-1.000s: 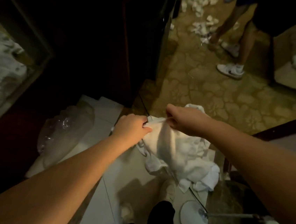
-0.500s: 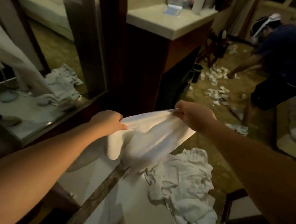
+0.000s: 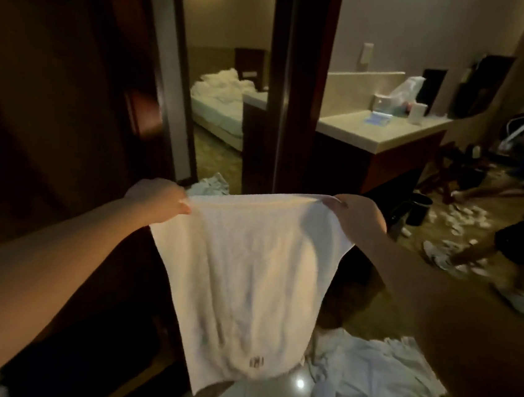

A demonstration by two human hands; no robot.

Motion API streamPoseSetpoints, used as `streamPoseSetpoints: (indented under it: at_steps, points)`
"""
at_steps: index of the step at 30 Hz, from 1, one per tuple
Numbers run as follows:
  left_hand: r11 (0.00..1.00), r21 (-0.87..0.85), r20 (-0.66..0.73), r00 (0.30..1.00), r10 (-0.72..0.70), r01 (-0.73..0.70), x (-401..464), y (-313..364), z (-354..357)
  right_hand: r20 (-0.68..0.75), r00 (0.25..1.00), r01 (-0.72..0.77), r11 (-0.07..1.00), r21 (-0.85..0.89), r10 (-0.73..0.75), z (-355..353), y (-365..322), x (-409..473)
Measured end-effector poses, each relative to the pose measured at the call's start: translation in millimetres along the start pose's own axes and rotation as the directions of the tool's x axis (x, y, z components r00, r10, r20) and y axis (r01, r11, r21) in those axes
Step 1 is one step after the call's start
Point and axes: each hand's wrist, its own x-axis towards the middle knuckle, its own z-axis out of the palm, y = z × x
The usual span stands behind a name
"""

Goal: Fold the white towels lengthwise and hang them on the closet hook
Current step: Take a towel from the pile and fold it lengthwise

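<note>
Towel [image 3: 245, 280] hangs flat mid-frame, stretched by its top edge. Left hand [image 3: 157, 198] pinches the upper-left corner, right hand [image 3: 354, 219] the upper-right; cloth drapes below both sets of fingers. To fold lengthwise: keep the edge taut, bring the corners together, match the side edges. More towels [image 3: 374, 381] piled lower right. Hook probably out of view.

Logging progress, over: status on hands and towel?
Left hand and right hand each pinch a top corner. Towel hangs spread, unfolded. Towel pile on floor below.
</note>
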Motion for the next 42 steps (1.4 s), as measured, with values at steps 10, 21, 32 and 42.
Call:
streamPoseSetpoints:
  at_steps: [10, 21, 32, 42]
  points:
    - [0.610, -0.750, 0.022, 0.931, -0.365, 0.257, -159, -153, -70, 0.038, 0.987, 0.156, 0.987, 0.046, -0.158, 15, -127, -37]
    - [-0.186, -0.982, 0.068, 0.898, -0.435, -0.016, -335, -306, -79, 0.055, 0.986, 0.141, 0.958, 0.248, -0.160, 66, -291, -149]
    - [-0.371, -0.929, 0.274, 0.696, -0.663, 0.013, -426, -364, -62, 0.560, 0.790, -0.055, 0.882, 0.467, -0.247, 107, -440, -268]
    - [-0.132, -0.987, 0.006, 0.808, -0.590, -0.089, -482, -334, -31, 0.561, 0.532, -0.124, 0.597, 0.793, -0.634, 110, -510, -371]
